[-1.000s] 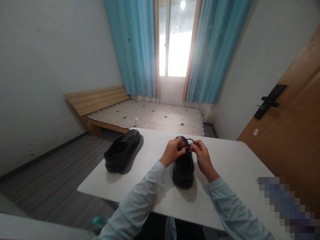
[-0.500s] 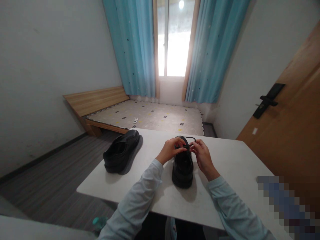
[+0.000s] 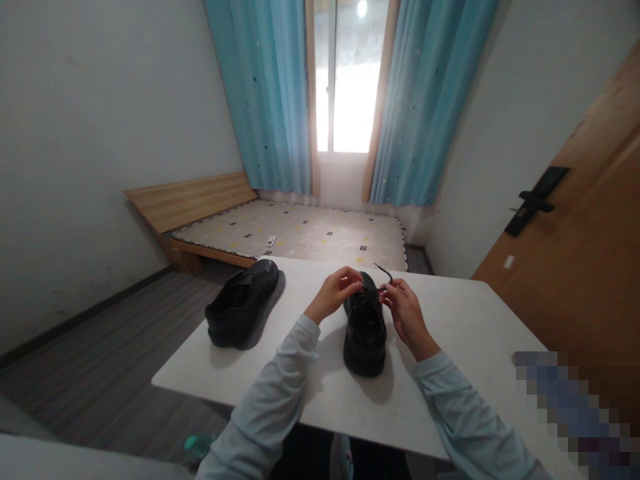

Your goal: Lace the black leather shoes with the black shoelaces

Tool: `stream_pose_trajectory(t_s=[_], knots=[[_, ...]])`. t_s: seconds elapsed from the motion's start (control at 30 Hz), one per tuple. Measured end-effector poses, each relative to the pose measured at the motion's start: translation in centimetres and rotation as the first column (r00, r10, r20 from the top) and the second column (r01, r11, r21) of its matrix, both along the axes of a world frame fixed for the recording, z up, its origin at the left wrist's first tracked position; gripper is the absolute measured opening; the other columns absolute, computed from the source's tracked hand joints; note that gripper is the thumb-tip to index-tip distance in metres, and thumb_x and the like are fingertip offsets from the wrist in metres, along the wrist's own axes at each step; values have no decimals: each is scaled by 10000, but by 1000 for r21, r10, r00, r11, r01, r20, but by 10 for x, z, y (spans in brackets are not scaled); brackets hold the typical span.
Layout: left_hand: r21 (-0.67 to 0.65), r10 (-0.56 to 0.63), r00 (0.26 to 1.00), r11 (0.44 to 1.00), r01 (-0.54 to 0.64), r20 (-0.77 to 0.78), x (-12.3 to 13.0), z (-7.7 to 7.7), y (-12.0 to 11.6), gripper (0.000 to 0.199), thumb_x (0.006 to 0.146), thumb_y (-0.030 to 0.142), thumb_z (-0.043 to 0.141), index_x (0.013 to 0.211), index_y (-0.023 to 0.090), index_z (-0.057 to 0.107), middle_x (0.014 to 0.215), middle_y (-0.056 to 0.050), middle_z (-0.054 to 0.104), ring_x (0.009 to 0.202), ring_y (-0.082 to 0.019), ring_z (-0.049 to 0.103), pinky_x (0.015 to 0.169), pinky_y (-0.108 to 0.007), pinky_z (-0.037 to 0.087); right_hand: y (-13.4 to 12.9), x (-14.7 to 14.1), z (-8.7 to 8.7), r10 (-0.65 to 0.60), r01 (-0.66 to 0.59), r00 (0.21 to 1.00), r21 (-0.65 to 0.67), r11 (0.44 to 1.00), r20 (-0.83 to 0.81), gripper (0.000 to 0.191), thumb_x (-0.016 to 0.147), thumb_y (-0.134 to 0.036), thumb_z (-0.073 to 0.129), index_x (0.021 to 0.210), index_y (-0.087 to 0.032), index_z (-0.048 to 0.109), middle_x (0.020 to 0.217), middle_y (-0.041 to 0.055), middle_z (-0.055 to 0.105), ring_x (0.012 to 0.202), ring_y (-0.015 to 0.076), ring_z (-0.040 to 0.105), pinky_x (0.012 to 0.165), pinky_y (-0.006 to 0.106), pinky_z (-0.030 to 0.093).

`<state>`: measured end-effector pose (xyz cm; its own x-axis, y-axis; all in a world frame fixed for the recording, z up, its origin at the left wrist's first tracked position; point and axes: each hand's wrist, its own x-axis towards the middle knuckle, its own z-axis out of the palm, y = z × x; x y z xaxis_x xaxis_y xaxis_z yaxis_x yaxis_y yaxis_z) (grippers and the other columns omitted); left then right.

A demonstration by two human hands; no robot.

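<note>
The white table (image 3: 450, 327) bears one black shoe (image 3: 235, 310) and another (image 3: 365, 353) well apart — the bed (image 3: 305, 227), a remote (image 3: 271, 241).

This looks like a bedroom. A low bed (image 3: 300, 230) with a wooden headboard (image 3: 195, 199) stands near the far wall, and its pale cover (image 3: 345, 243) has little dark and yellow patches. What looks like a small white remote (image 3: 271, 241) lies there. Blue curtains (image 3: 275, 100) hang on both sides of a bright window (image 3: 356, 100). There is a brown door (image 3: 585, 213) with a black handle (image 3: 537, 201), and a gray floor (image 3: 110, 373).
</note>
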<state>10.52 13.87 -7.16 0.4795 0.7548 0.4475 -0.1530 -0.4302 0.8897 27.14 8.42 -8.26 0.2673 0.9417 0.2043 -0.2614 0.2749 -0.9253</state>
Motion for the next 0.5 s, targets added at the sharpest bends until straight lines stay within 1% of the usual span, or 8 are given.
stream_pose_trajectory(t_s=[0.07,0.13,0.17,0.23,0.3,0.37,0.43,0.5], knots=[[-25,3,1000,1000,-3,16,1,1,-1,206,787,312,623,889,141,568,825,-24,599,701,-112,597,679,-244,478,0,0,0,5,-5,1000,-5,1000,-10,157,716,-321,659,726,-206,553,716,-32,604,605,91,526,601,232,427],[3,50,998,999,-50,-22,1,2,-2,205,792,312,618,902,142,585,803,-21,592,678,-107,577,638,-230,469,0,0,1,11,-11,1000,-8,1000,-28,150,715,-309,663,726,-206,554,711,-39,601,603,85,525,601,226,423],[34,84,995,996,-83,-50,0,3,-3,201,796,309,613,911,144,599,797,-23,594,687,-111,571,631,-227,464,0,0,2,12,-13,999,-9,1000,-37,150,713,-306,666,727,-207,555,711,-42,601,600,83,526,600,224,423],[137,168,980,979,-153,-108,-2,5,-3,180,806,298,603,911,155,638,806,-32,613,729,-125,570,653,-232,459,0,0,3,12,-12,999,-12,1000,-51,155,706,-306,672,728,-208,553,716,-43,602,597,82,529,597,224,425],[265,259,951,941,-210,-167,-5,7,-2,155,810,288,605,885,175,679,819,-38,632,758,-134,573,693,-243,451,0,0,4,5,-6,998,-17,1000,-56,166,699,-312,674,726,-209,547,722,-41,605,590,84,530,590,228,429],[365,334,914,900,-237,-229,-7,8,0,134,808,284,612,843,196,707,803,-36,638,760,-138,577,719,-253,441,0,0,4,-3,2,999,-22,1000,-52,174,697,-324,672,727,-211,543,730,-37,605,583,87,528,582,231,434],[411,388,880,875,-257,-275,-9,6,3,129,802,296,622,801,206,714,769,-29,631,741,-138,572,719,-258,435,0,1,4,-3,2,999,-25,1000,-49,175,698,-330,669,727,-209,545,733,-33,603,582,89,528,581,233,440],[411,427,860,863,-295,-279,-11,5,6,148,796,321,626,758,202,707,746,-23,617,714,-134,559,701,-255,434,0,2,4,4,-5,999,-22,1000,-52,170,697,-323,674,724,-206,553,722,-31,602,588,89,531,586,234,445]])
